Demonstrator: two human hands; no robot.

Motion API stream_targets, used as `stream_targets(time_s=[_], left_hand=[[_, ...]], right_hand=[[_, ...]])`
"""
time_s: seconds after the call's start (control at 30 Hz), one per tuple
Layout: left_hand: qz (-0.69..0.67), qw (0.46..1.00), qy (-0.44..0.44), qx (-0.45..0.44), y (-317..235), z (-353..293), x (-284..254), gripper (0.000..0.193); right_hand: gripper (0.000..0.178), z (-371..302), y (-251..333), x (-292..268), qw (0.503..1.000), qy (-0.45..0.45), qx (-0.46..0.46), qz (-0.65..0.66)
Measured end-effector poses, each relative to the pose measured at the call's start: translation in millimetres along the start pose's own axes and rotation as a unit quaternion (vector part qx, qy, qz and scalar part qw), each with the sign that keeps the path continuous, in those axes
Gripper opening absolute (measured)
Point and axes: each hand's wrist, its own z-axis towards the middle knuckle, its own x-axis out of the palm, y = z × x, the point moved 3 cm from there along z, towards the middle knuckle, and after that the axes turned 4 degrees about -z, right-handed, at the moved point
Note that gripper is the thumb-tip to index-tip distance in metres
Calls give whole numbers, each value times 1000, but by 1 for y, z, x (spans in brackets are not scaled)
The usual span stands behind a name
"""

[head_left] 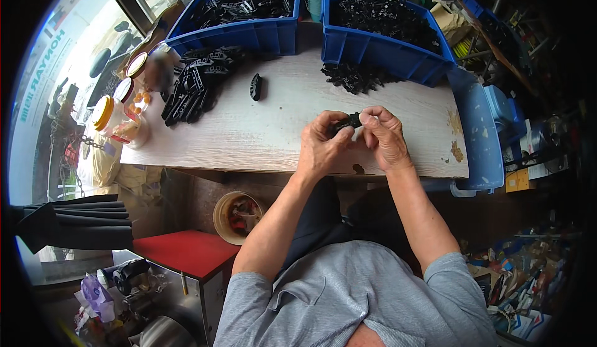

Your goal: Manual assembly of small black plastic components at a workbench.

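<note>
Over the front half of the pale wooden table [280,114], my left hand [318,146] is closed round a dark, elongated plastic part [339,125]. My right hand [389,140] meets it from the right, thumb and fingertips pinched at the part's end. Whatever lies between those fingertips is too small to make out. One similar black part [255,87] lies alone, left of my hands. Farther left is a heap of long black plastic parts [189,92]. A pile of small black pieces [354,78] sits beyond my hands.
At the back stand two blue bins, the left bin [249,38] with long black parts, the right bin [385,51] with small ones. Lidded jars [118,120] line the left edge. A blue tub [482,142] adjoins the table's right side. A bucket [225,226] stands below.
</note>
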Motion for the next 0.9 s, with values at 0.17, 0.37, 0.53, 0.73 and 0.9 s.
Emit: stream_targets(time_s=[0.17,0.37,0.53,0.73,0.9], left_hand=[[-40,999,2,-12,-1,1,3,22],[-28,998,4,-50,-5,2,4,22],[-15,998,4,-53,-7,3,3,22],[-5,999,13,-50,-9,4,1,22],[-53,991,-51,-108,-14,4,6,25]], right_hand=[[12,2,-3,-3,1000,-9,-3,-27],[15,3,-2,0,1000,-1,14,-15],[15,4,-1,-1,999,-2,14,-37],[15,6,1,0,998,14,41,-50],[15,6,2,0,997,11,57,-55]])
